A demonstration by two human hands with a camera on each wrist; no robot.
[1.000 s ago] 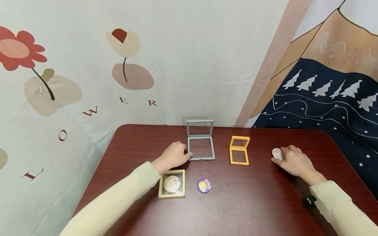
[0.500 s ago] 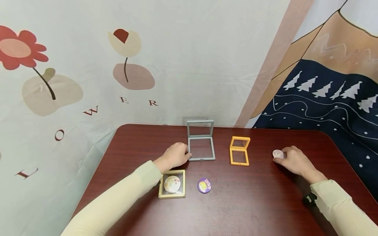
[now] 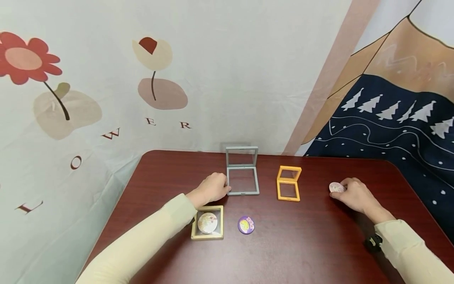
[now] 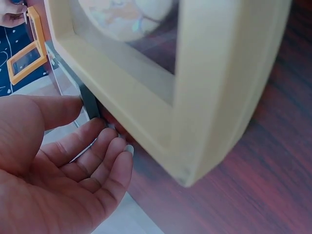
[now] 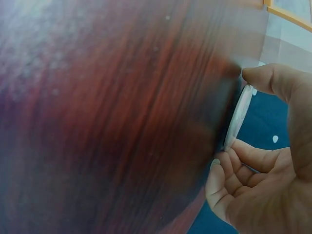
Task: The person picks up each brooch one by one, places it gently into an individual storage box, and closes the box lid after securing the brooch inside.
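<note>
At the left front corner of an upright-lidded grey frame [image 3: 243, 193], the left hand [image 3: 211, 188] pinches its edge between thumb and finger; the left wrist view shows this grip on the grey corner [image 4: 89, 102]. The right hand [image 3: 357, 196] holds a pale round badge [image 3: 335, 187] at the right of the table. In the right wrist view, thumb and fingers pinch opposite edges of the badge [image 5: 239, 117]. An orange frame [image 3: 288, 199], its lid raised, stands between the hands.
A pale yellow frame [image 3: 207, 238] with a round badge [image 3: 207, 223] inside lies beside the left wrist. Right of it is a purple badge [image 3: 246, 225] on the dark red table [image 3: 283, 252]. Printed cloth [image 3: 241, 79] hangs behind the table's back edge.
The right hand's fingers have drawn in around the pale badge, which has shifted very slightly. The left hand stays at the grey frame. The head view has tilted a little.
</note>
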